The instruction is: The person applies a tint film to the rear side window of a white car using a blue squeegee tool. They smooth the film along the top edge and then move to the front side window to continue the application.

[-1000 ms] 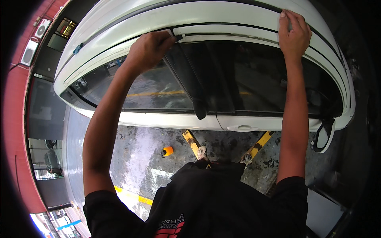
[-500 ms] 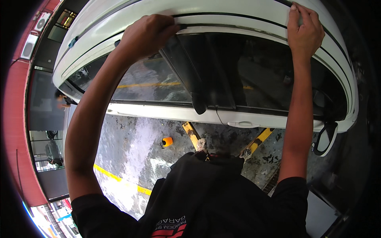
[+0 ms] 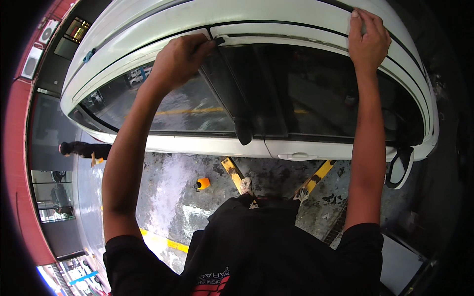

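Your left hand (image 3: 180,58) pinches a dark piece (image 3: 220,41) at the window frame (image 3: 276,40); your right hand (image 3: 369,44) rests unclenched on the roof (image 3: 276,12). Edge work seems in hand; the next move likely wants steady fingers.

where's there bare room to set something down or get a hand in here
Floor: bare patch left of the orange container, between white car and yellow line.
Roof: open between left hand and right hand, bar dark trim.
Crowded: around shoes and yellow-and-black beams.
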### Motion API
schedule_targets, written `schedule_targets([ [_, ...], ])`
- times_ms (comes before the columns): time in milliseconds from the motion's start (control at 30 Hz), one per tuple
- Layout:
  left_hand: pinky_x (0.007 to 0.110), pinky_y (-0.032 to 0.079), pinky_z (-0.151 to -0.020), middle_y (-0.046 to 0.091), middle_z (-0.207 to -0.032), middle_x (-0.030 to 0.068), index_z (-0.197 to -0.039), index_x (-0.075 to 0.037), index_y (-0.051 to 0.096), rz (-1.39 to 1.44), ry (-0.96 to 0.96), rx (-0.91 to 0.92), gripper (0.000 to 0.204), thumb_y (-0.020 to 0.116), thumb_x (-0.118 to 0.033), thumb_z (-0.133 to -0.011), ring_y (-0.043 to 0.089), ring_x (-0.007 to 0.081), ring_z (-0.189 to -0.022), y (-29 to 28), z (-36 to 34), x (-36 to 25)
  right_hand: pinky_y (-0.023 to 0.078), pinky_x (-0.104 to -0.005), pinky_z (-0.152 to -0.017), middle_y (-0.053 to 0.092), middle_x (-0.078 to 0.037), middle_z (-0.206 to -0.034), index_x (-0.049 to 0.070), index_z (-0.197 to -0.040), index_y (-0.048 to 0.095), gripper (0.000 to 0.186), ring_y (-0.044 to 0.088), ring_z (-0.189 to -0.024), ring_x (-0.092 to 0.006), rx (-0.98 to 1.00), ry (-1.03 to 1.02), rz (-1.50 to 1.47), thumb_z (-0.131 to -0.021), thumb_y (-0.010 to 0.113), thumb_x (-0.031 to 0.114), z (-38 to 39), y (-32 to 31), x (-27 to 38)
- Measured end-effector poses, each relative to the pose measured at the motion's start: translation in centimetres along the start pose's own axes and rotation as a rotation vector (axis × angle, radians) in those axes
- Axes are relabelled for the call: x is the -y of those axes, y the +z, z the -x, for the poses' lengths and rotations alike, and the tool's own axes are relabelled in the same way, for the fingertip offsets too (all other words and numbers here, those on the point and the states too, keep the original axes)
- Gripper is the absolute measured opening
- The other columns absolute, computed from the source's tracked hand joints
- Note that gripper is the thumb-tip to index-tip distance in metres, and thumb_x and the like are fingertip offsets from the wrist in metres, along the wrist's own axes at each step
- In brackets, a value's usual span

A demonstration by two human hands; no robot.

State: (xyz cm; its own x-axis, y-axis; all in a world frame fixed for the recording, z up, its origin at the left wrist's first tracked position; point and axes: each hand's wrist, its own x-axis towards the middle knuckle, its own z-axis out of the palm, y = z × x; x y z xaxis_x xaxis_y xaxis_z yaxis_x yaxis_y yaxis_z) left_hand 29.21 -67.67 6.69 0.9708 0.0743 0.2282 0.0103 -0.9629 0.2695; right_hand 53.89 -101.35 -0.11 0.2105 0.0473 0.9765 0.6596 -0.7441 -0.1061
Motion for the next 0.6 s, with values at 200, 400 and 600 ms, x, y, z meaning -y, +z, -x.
schedule_targets([
  [200,0.045,0.052,-0.069,0.068,-0.075,0.0170,-0.100,-0.003,0.072,-0.005,0.123,-0.013,0.030,0.062,-0.031,-0.102,0.069,0.0321,-0.072,-0.2,-1.2,-0.1,0.051,-0.0373,-0.094,0.075,0.001,-0.107,0.017,-0.107,0.080,0.022,0.072,-0.100,-0.0228,-0.002,0.015,-0.063,-0.099,0.067,0.032,0.2,0.0,0.1],
  [400,0.038,0.050,-0.068,0.069,-0.082,0.0135,-0.109,-0.001,0.073,-0.070,0.101,0.014,0.025,0.061,-0.023,-0.106,0.061,0.0199,-0.068,-0.2,-1.8,-0.7,0.054,-0.0372,-0.088,0.076,-0.001,-0.103,0.015,-0.104,0.081,0.022,0.073,-0.096,-0.0243,0.015,0.035,-0.069,-0.098,0.068,0.032,-0.3,0.1,0.0],
  [600,0.043,0.055,-0.071,0.072,-0.080,0.0171,-0.107,-0.002,0.075,-0.059,0.045,0.040,0.028,0.063,-0.027,-0.101,0.070,0.0320,-0.071,-0.4,-1.7,-1.2,0.047,-0.0465,-0.084,0.067,-0.014,-0.095,0.002,-0.097,0.072,0.012,0.063,-0.091,-0.0372,0.027,0.070,-0.028,-0.091,0.065,0.009,-1.4,-1.8,4.2],
])
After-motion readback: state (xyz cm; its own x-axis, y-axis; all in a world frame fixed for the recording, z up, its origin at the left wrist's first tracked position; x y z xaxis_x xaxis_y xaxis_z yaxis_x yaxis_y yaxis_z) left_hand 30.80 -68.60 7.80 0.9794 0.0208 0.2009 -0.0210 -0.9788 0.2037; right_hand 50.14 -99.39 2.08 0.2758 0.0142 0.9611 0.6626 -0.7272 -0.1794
